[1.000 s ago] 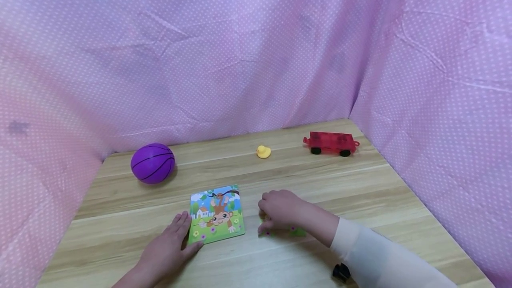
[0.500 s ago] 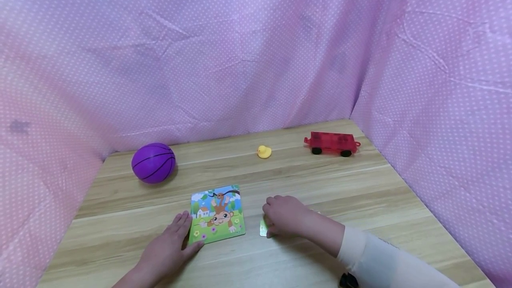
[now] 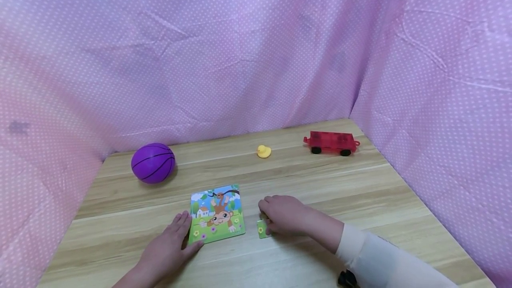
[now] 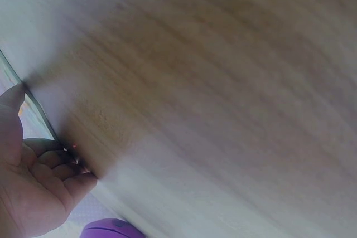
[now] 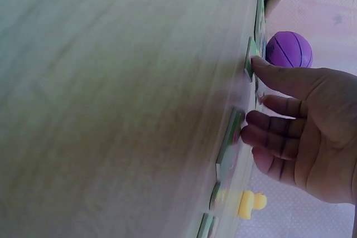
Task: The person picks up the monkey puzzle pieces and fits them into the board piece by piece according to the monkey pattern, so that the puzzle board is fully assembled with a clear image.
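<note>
A square picture puzzle point(image 3: 218, 212) with a hanging monkey lies on the table. My left hand point(image 3: 165, 247) rests along its left side, fingertips at that edge and thumb at the lower corner. To the right of the puzzle, my right hand point(image 3: 285, 214) is low over the table. Its thumb touches a small green puzzle piece point(image 3: 261, 230) printed with a yellow flower. In the right wrist view the thumb lies on that piece point(image 5: 250, 54), while the other fingers bend loosely, apart from the thumb. Another puzzle piece point(image 5: 227, 143) is close to those fingertips; the hand hides it in the head view.
A purple ball point(image 3: 153, 163) stands at the back left, a yellow toy duck point(image 3: 264, 151) at the back middle. Further right is a red toy wagon point(image 3: 332, 142) with black wheels. Pink dotted cloth point(image 3: 240, 57) hangs behind the wooden table point(image 3: 224, 163).
The right hand has shifted slightly down, and a flowered green piece now shows beside its thumb. The left hand and the monkey puzzle have stayed in place.
</note>
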A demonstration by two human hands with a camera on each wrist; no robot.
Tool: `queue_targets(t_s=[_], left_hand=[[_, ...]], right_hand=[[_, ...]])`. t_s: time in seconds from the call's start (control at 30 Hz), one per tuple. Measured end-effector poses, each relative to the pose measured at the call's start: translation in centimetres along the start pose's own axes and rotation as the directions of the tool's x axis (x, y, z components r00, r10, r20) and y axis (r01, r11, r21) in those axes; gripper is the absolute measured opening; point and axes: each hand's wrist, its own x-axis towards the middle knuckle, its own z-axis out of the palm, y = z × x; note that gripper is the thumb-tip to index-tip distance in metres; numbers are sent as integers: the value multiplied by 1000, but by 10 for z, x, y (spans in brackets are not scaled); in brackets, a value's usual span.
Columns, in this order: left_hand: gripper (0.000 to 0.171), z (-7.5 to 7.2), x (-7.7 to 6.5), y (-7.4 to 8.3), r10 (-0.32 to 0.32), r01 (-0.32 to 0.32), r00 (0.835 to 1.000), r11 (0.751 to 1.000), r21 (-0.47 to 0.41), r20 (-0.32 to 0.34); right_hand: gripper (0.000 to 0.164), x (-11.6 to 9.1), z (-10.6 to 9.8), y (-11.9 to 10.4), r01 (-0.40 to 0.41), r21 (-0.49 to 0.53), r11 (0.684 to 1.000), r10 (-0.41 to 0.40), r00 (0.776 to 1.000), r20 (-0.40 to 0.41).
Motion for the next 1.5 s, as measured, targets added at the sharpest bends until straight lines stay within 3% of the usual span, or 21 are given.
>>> queue_targets(t_s=[0.23, 0.37, 0.5, 0.7, 1.0, 1.13, 1.5], left_hand=[[90, 0, 1, 0, -7, 7, 1000, 1000, 0, 15], [89, 0, 0, 0, -8, 8, 1000, 1000, 1, 12], [89, -1, 0, 1, -10, 10, 1000, 1000, -2, 14], [88, -2, 0, 2, -10, 10, 1000, 1000, -1, 17], [92, 0, -1, -1, 0, 0, 1000, 1000, -8, -2], [92, 0, -1, -1, -4, 4, 1000, 1000, -17, -2], [90, 0, -1, -2, 20, -20, 1000, 1000, -18, -25]], right_hand=[[21, 7, -2, 7, -28, 256, 966, 9, 997, 75], [15, 11, -5, 10, -27, 418, 908, -17, 995, 102], [11, 18, -7, 9, 2, 542, 840, -54, 995, 79], [13, 35, -11, -6, 32, 627, 778, -63, 998, 27], [12, 69, -5, -35, 86, 697, 712, -92, 995, -29], [12, 84, -1, -51, 88, 687, 721, -103, 994, -20], [13, 107, 8, -82, 52, 532, 845, -56, 998, -9]])
